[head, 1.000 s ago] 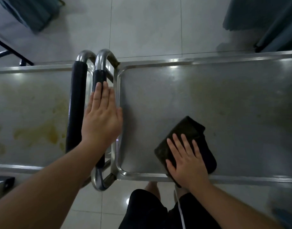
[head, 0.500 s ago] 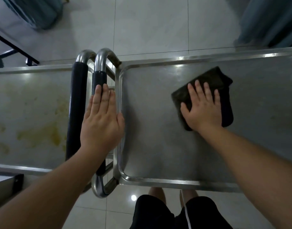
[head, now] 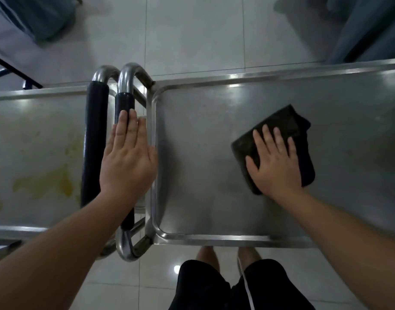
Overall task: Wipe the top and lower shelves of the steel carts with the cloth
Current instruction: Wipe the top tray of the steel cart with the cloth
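Currently mid-wipe on right cart's top shelf [head: 203, 153]: right hand [head: 274, 162] spread flat, pressing the cloth [head: 279, 126] mid-shelf. Left hand [head: 127, 157] flat, fingers together, on the handle [head: 124, 101]. Next: far strip, then stained left cart [head: 35, 153], lower shelves.

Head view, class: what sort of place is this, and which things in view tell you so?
Probably a back room of a canteen, clinic or similar workplace; the frame does not say which. Two steel carts stand handle to handle on a pale tiled floor, and a right hand presses a dark cloth on one.
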The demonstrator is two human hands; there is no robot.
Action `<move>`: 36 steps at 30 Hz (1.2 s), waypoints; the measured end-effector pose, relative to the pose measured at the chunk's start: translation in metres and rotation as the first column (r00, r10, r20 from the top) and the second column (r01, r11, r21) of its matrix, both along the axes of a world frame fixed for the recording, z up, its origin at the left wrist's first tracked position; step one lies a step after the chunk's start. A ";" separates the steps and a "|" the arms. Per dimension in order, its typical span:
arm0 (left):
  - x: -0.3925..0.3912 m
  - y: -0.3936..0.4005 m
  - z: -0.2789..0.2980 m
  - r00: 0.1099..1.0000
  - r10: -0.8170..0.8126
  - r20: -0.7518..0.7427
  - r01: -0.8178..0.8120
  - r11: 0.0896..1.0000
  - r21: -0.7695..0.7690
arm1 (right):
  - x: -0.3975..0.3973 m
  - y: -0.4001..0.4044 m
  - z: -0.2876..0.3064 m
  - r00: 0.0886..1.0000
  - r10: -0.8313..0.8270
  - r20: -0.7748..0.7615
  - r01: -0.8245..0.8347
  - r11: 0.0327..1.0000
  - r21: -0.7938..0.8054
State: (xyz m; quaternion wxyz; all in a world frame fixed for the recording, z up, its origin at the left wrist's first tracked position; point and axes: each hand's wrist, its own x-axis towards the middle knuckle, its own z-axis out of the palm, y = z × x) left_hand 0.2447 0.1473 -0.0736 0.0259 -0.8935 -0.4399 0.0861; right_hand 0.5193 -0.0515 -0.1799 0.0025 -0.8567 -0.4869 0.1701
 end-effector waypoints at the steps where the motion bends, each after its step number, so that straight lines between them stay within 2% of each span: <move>1: 0.001 -0.001 0.001 1.000 0.000 -0.002 0.000 1.000 -0.010 | -0.013 -0.034 0.000 1.000 -0.001 0.012 0.001 1.000 0.003; 5: 0.004 -0.003 0.006 1.000 0.019 0.002 -0.018 0.998 -0.052 | -0.051 -0.150 -0.005 0.999 -0.027 0.036 0.027 1.000 -0.015; 9: 0.004 -0.004 0.007 0.999 0.035 0.010 -0.035 0.997 -0.070 | -0.049 -0.166 -0.010 0.999 -0.045 0.022 0.045 0.998 -0.033; 13: 0.004 -0.002 0.005 0.999 0.049 0.008 -0.049 0.997 -0.060 | -0.002 -0.118 -0.020 0.998 -0.014 0.053 0.014 1.000 0.002; 21: 0.000 0.002 0.000 0.999 0.049 0.009 -0.049 0.998 -0.027 | 0.134 0.054 -0.021 0.986 -0.161 0.043 0.161 0.987 0.001; 25: 0.001 0.001 -0.001 0.998 0.061 0.013 -0.061 0.998 -0.020 | 0.157 0.086 -0.013 0.986 -0.162 0.030 0.162 0.987 -0.010; 30: 0.003 -0.001 0.003 0.998 0.065 0.026 -0.064 0.997 -0.040 | 0.144 0.053 -0.003 0.991 -0.132 0.023 0.133 0.991 -0.011; 36: 0.004 -0.001 0.004 0.997 0.070 0.033 -0.068 0.997 -0.042 | 0.086 -0.073 -0.003 0.997 -0.079 0.023 0.080 0.996 -0.026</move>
